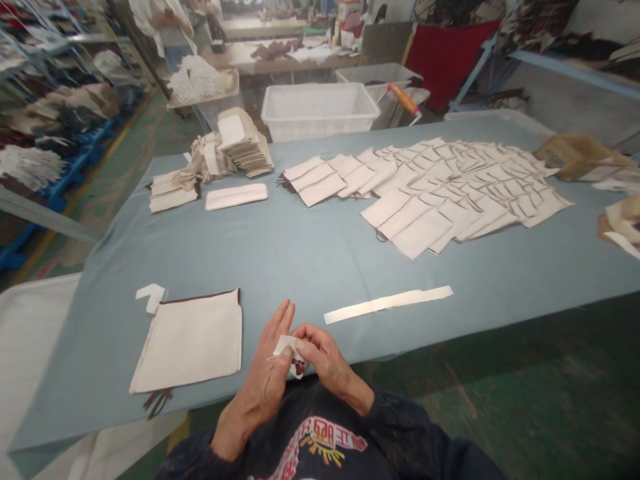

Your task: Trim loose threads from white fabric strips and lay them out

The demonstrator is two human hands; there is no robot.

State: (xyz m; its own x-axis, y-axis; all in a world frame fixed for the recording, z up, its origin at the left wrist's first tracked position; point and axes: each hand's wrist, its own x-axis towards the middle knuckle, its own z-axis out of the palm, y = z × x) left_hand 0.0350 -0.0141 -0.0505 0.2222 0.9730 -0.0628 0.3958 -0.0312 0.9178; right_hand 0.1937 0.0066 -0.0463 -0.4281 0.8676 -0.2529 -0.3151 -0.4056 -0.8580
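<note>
Both hands meet at the table's front edge, close to my body. My left hand has its fingers stretched forward, with the thumb pressed on a small white piece. From the right, my right hand pinches the same piece; something dark red shows beneath it. To the left lies a flat cream fabric piece with a dark brown top edge and dark strings at its lower edge. A curled white strip rests at its upper left corner. A long pale strip lies right of my hands.
Many cream fabric pieces overlap across the back right of the blue-green table. Stacked pads and a single oblong pad sit at the back left. Behind stands a white bin; a person is farther back.
</note>
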